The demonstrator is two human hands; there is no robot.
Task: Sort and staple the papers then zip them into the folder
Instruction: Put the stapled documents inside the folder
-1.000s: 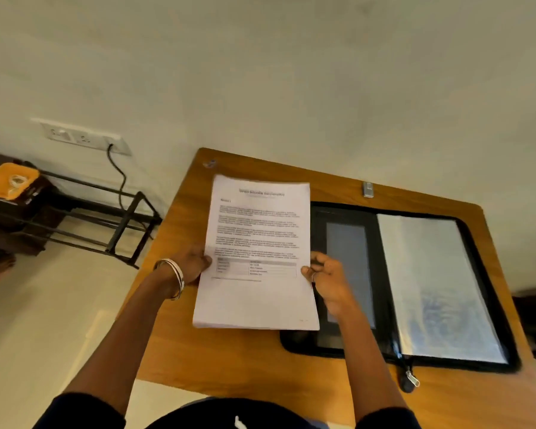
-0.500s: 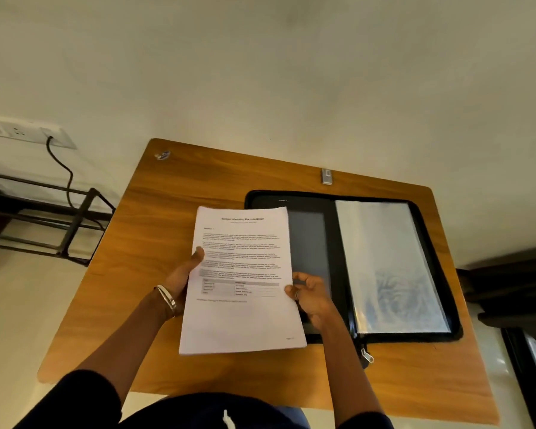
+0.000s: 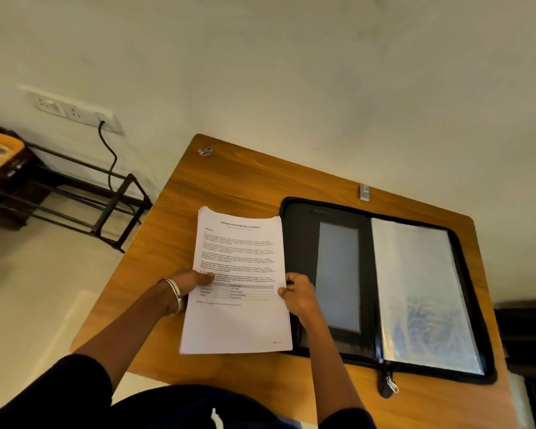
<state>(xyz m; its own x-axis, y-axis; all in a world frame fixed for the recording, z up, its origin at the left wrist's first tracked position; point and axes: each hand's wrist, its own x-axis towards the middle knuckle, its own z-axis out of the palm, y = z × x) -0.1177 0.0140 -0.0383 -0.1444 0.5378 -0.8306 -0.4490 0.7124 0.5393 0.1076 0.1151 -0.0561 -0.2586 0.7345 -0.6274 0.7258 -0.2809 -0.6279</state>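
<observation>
papers (image 3: 239, 283) lower, nearer the table (image 3: 229, 181)

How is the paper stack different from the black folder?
The paper stack is white with printed text; the folder is black with a clear sleeve inside. The paper stack is narrower; the folder, spread open, is wider. The left hand and right hand hold the paper stack by its sides; no hand holds the folder, which lies flat on the wooden table. Both are rectangular.
</observation>
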